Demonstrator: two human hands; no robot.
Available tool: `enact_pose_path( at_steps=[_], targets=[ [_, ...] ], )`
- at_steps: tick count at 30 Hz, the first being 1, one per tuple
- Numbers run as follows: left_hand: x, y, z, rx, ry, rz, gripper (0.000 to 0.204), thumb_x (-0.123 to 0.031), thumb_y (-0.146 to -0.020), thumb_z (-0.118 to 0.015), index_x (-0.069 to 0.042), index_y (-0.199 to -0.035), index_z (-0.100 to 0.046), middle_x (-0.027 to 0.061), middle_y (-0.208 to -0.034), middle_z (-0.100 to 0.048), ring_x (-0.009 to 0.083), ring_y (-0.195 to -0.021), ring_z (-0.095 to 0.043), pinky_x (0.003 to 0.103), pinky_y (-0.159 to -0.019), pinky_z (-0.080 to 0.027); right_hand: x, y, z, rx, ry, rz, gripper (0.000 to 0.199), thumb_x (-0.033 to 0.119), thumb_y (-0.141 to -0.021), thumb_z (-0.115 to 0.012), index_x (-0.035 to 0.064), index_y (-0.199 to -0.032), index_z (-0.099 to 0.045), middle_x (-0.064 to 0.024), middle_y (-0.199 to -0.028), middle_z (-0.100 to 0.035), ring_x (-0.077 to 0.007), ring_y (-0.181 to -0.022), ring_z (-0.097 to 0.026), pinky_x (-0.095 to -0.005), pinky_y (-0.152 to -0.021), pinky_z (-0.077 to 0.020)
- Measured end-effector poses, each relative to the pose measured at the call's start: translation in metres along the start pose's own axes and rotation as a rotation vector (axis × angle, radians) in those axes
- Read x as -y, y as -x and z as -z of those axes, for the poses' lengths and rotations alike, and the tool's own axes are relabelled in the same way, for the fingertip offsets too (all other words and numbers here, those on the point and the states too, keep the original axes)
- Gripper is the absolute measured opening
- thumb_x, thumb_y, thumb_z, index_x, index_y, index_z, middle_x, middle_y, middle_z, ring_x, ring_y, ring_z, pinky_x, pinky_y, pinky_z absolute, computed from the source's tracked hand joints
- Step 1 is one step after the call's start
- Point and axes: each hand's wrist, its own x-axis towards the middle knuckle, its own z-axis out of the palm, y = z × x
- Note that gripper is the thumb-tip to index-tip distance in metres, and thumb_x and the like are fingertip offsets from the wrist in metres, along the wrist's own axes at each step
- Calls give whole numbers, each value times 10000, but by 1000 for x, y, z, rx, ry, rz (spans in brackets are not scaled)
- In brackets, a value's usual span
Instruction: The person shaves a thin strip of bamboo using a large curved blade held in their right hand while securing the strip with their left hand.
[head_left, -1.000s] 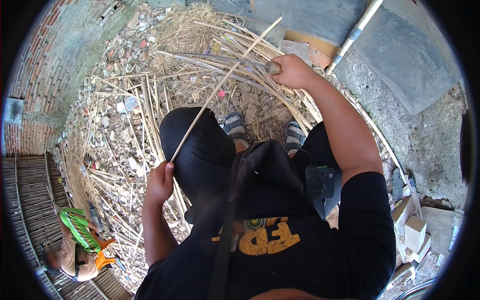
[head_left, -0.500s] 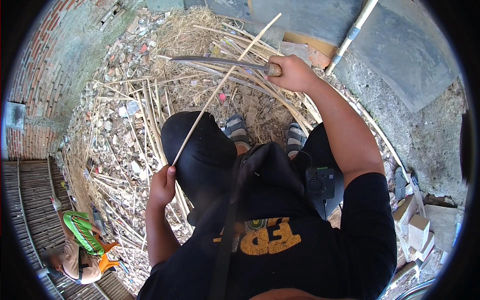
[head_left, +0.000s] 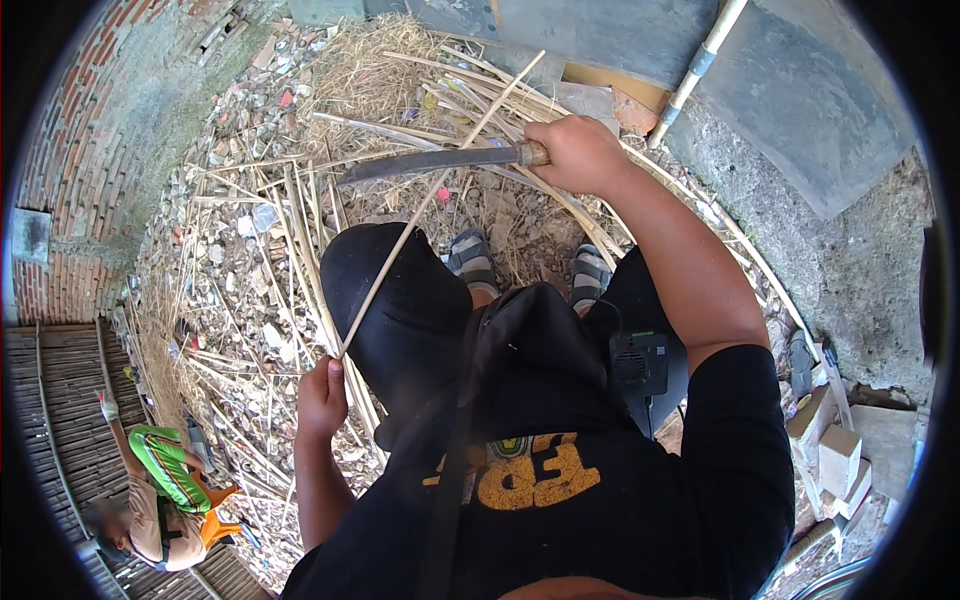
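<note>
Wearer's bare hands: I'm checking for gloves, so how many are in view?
2. The left hand, lower left of centre, holds the lower end of a pale strip; the right hand, upper right of centre, grips a long knife by its handle. Neither is hidden.

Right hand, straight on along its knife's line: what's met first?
Likely the pale stick the left hand holds; the knife crosses it in view. Depth unclear: the right hand might pass above.

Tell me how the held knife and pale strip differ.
The knife has a dark, broad blade; the strip is pale and slender. The knife lies nearly level in view; the strip slants steeply. The right hand grips the knife; the left hand, the strip. Both are long.
</note>
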Motion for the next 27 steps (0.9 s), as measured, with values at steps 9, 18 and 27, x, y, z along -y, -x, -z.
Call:
enact_pose_path(
  at_steps=[9,18,27],
  targets=[
    [-11,-1,-1,5,-130,-8,375,-318,-1074,-433,-13,-882,-540,229,-638,-561,452,-607,-571,509,-568,-417,-6,3,1,2,29,68,319,232,-783,-712,134,-1084,-669,-141,-908,-719,-345,-911,-697,-482,-796,-552],
    [-18,-3,-15,-334,-419,-264,162,-149,-962,-587,-30,-1069,-618,168,-974,-620,400,-878,-614,491,-763,-476,-8,-1,-13,16,8,131,347,235,-777,-734,156,-1109,-671,-118,-912,-717,-335,-926,-693,-484,-805,-548],
    [-45,-18,-9,-167,-322,-79,212,-217,-1002,-539,-19,-951,-598,212,-765,-639,438,-689,-629,515,-593,-470,2,4,-10,71,-7,46,359,272,-790,-712,185,-1137,-697,-128,-968,-730,-343,-947,-701,-475,-816,-563]
  ],
)
